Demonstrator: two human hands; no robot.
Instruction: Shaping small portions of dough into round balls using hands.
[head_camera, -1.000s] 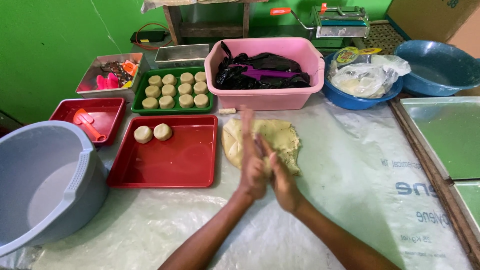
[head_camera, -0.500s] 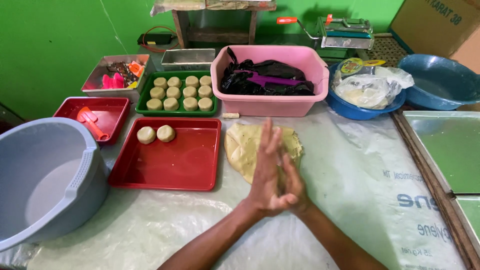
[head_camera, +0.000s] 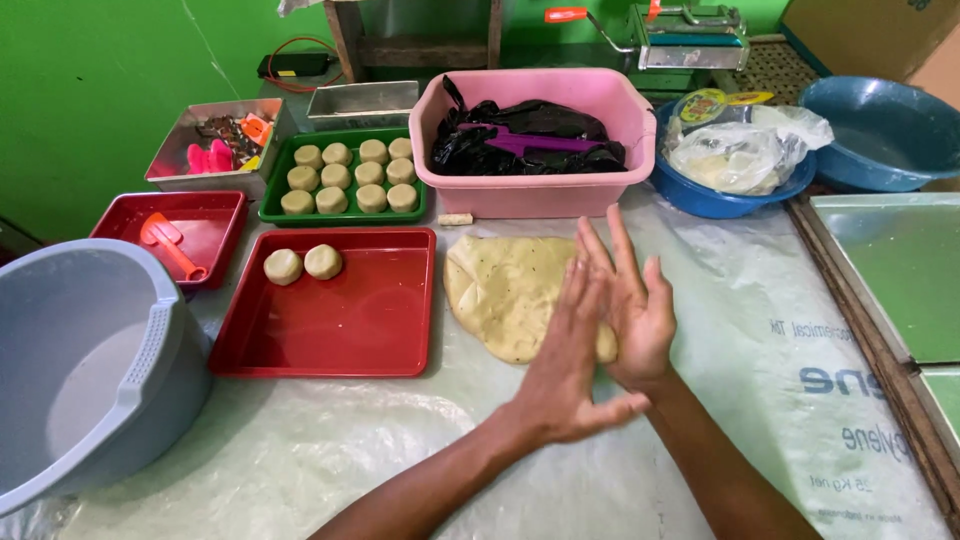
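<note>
Here | left hand and right hand | flat palms pressed together | grip contents hidden

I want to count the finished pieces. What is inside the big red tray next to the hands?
The big red tray holds two round dough pieces at its far left corner. Nothing covers it, so nothing inside is hidden.

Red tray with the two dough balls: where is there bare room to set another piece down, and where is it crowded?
The red tray is bare across its middle, right side and near half; only two dough balls sit in its far left corner. The green tray behind it is full. The plastic-covered table is bare between the grey tub and the forearms.
</note>
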